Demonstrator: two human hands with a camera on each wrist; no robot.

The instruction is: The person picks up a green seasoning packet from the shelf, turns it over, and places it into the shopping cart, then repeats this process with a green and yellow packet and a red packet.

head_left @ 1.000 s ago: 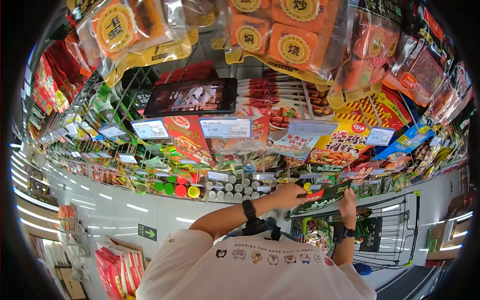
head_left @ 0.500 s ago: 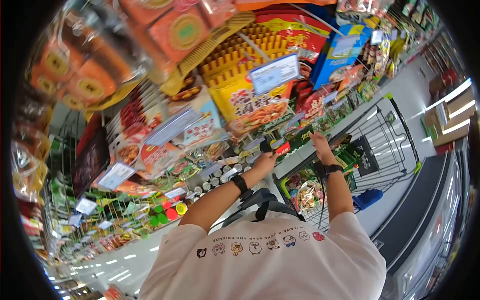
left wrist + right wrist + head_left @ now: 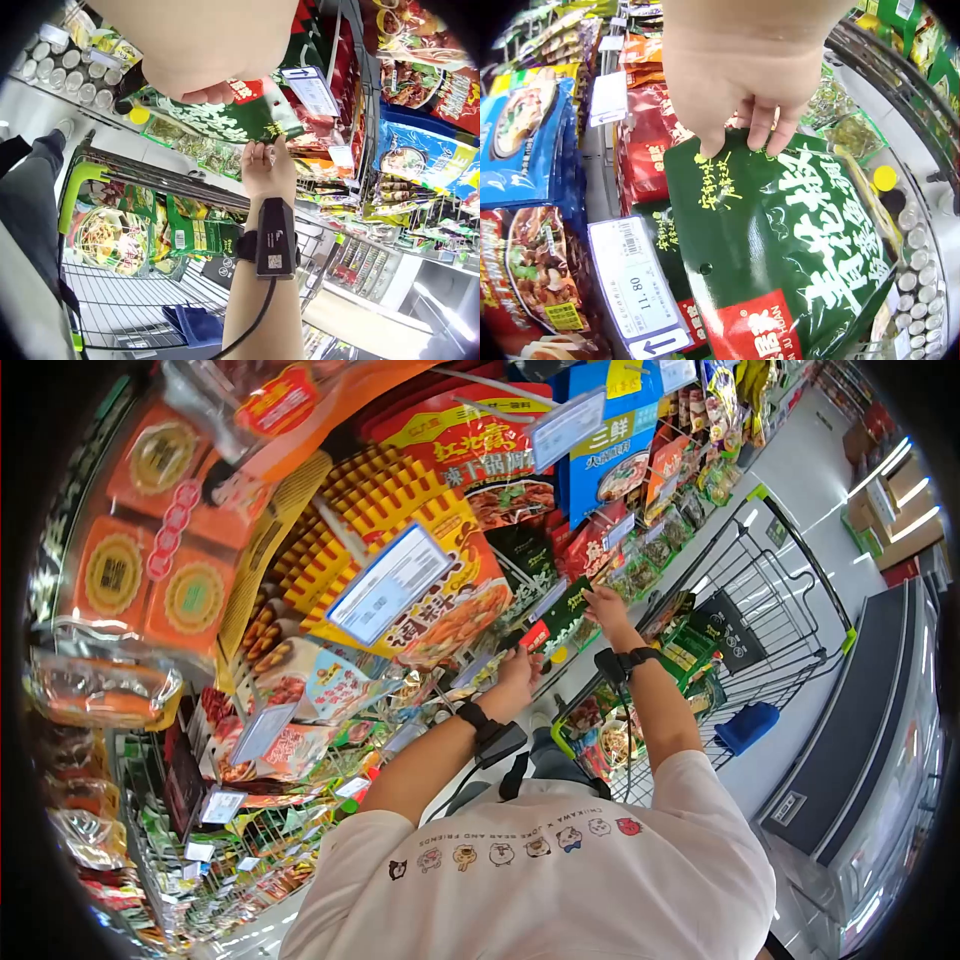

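Note:
A dark green seasoning packet (image 3: 735, 217) with white lettering, a red label and a hang hole is held up between both hands, before the shelf. My right hand (image 3: 742, 82) pinches its edge, thumb on the printed face, fingers behind. At the packet's other end, my left hand (image 3: 517, 678) grips it; curled fingertips (image 3: 214, 94) show against the packet in the left wrist view. Matching green packets (image 3: 676, 262) hang behind a price tag (image 3: 639, 286) reading 11.80, close beside the held one.
A shopping cart (image 3: 790, 575) with green packets (image 3: 199, 225) and a blue cloth item (image 3: 747, 728) stands below my right arm. Yellow packets (image 3: 440, 600), a blue packet (image 3: 615, 445) and orange packs (image 3: 150, 550) hang on the rack. A dark-edged glass case (image 3: 850, 690) is at right.
The view has turned and moved rightward along the rack, so the phone-like screen slid to the left edge. Both hands keep hold of the green packet, which is now beside the hanging green packets.

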